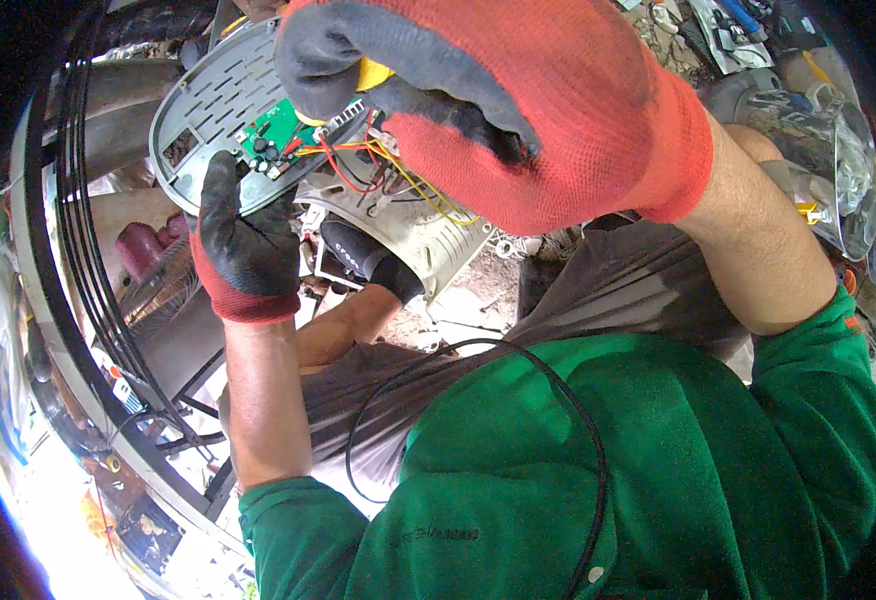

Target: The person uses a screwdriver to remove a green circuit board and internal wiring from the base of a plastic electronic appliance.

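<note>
Here, my left hand (246, 238) is pinching the grey cover (210, 104), my right hand (493, 110) clenching a yellow item (374, 73), slippage risking torn wires (366, 146).

Our left forearm (268, 400) stands nearly upright at the lower left of the frame, in line with its hand. Our left hand (246, 240), gloved in red and black, is at the upper left, gripping with its thumb (220, 182) pointing up. Our right forearm (763, 235) slants up and leftward from the right side; our right hand (518, 110), gloved alike, looms across the upper centre, fingers curled inward.
</note>
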Available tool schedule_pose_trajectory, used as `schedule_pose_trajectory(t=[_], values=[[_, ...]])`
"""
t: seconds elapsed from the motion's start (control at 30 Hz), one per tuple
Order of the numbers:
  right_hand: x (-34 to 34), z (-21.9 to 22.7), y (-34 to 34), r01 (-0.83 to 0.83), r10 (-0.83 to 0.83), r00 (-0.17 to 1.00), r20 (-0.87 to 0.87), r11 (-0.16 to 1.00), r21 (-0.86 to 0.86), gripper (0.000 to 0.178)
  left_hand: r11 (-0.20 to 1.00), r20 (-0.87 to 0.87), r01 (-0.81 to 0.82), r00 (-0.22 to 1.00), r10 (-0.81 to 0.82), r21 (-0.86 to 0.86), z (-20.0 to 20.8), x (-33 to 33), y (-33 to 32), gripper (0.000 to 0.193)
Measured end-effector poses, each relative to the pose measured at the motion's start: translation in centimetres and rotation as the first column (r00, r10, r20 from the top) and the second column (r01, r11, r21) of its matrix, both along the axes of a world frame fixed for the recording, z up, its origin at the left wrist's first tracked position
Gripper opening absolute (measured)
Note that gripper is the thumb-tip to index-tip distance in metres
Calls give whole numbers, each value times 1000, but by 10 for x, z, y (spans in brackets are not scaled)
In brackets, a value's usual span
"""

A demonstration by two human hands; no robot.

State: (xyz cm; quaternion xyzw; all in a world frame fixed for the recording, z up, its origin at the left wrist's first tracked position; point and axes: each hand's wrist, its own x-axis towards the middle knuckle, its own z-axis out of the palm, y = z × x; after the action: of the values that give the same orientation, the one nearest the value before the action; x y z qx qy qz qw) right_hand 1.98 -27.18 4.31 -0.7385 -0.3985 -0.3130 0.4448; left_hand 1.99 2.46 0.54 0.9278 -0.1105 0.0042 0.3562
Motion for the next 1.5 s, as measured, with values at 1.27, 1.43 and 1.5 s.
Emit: schedule_pose_trajectory(t=[1.27,1.43,1.5], values=[[-6,5,-1,-12,13,1000,-8,1000,23,56,994,121,2,993,-16,111,4,-1,-7,36],[-4,2,4,-14,15,1000,-8,999,35,55,1000,55,14,998,-13,-17,6,0,-10,37],[-4,1,4,-17,18,1000,-10,999,40,55,841,-167,-155,983,78,-519,8,0,-18,30]])
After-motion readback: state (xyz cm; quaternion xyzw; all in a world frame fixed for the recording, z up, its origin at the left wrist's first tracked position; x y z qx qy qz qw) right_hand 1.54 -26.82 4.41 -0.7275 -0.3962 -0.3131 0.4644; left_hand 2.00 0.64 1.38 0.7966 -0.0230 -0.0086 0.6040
